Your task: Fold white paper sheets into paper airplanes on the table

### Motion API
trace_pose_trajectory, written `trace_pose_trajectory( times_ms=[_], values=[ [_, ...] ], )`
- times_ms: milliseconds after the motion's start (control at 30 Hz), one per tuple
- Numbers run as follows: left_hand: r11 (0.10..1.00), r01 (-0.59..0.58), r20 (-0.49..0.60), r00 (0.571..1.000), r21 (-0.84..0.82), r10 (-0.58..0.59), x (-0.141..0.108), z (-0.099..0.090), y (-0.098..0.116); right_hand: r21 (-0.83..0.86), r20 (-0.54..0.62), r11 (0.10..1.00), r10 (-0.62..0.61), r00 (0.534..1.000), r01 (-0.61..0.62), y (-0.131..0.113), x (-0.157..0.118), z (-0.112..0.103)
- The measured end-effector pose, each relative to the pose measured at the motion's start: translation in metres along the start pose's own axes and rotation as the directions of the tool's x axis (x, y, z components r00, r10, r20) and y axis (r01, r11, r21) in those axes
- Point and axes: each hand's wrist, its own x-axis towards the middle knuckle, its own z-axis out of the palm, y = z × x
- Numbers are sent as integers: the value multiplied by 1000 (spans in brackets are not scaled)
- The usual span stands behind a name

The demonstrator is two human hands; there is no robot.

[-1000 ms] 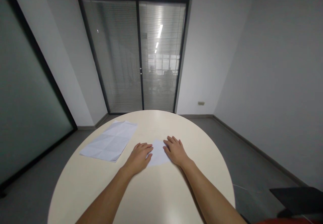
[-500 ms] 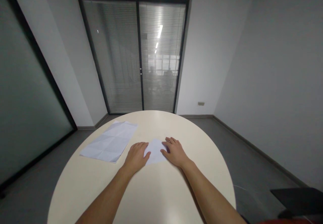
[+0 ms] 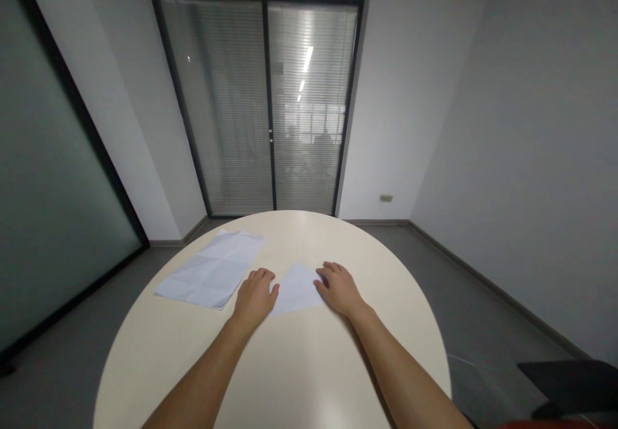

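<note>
A small piece of white paper (image 3: 295,290) lies on the round cream table (image 3: 309,364), between my two hands. Its far end narrows to a point, as if folded. By its left edge is my left hand (image 3: 255,297), palm down, fingers slightly curled and thumb apart from them. My right hand (image 3: 339,288) rests at the right edge, fingers bent and a gap showing between thumb and forefinger. Neither hand visibly grips the paper. Part of each side edge is hidden by the hands.
Creased white sheets (image 3: 212,271) lie on the table at the far left. A dark chair part (image 3: 570,381) stands at the lower right, off the table. Beyond the table are a glazed door with blinds (image 3: 309,178) and pale walls.
My left hand has moved left, away from the middle of the paper, and my right hand slightly right. More of the paper shows between them.
</note>
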Motion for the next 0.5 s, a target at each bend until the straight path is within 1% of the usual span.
trace_pose_trajectory(
  times_ms=[167,267,333,400,467,500],
  values=[
    [1000,-5,25,1000,-21,6,-1,-4,-4,6,-35,997,76,996,-76,16,6,-1],
    [999,3,32,999,-36,-2,0,-3,-6,21,-25,991,133,991,-132,23,8,0],
    [999,-9,16,1000,-51,10,0,-1,-7,29,-25,987,156,987,-155,24,9,1],
    [995,-66,-1,998,-78,66,1,1,-7,33,-23,984,174,985,-173,24,9,1],
    [978,-171,4,985,-118,173,0,4,-4,41,-15,983,182,983,-181,22,10,1],
    [963,-229,18,972,-141,234,0,6,-2,46,-8,982,182,983,-182,22,10,1]
  ],
)
